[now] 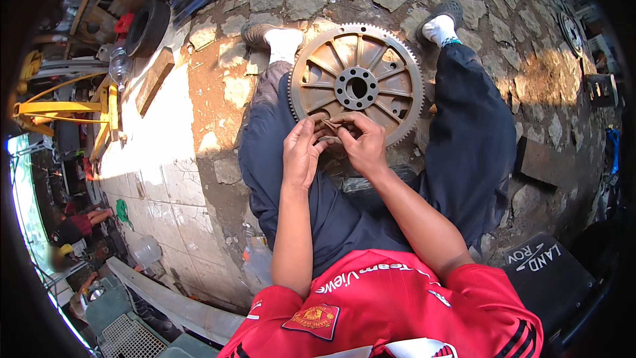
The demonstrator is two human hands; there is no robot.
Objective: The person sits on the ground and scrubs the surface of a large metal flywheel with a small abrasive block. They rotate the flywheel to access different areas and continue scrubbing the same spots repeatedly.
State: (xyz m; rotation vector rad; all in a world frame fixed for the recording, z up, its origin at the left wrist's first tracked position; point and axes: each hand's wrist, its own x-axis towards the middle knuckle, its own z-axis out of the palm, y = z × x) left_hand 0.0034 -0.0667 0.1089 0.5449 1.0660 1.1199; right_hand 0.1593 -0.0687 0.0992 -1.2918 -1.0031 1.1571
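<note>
The ring-gear flywheel (381,86) is set on the stone paving (519,23), right of the paving's edge with the pale concrete strip (173,192). It sits between the trouser legs (467,136), a position that should keep its face within easy reach. The hands are together over its near rim. The right hand (364,148) pinches a small brown piece (330,124), likely for fine control; the left hand (301,158) curls beside it, its grip too obscured to confirm.
</note>
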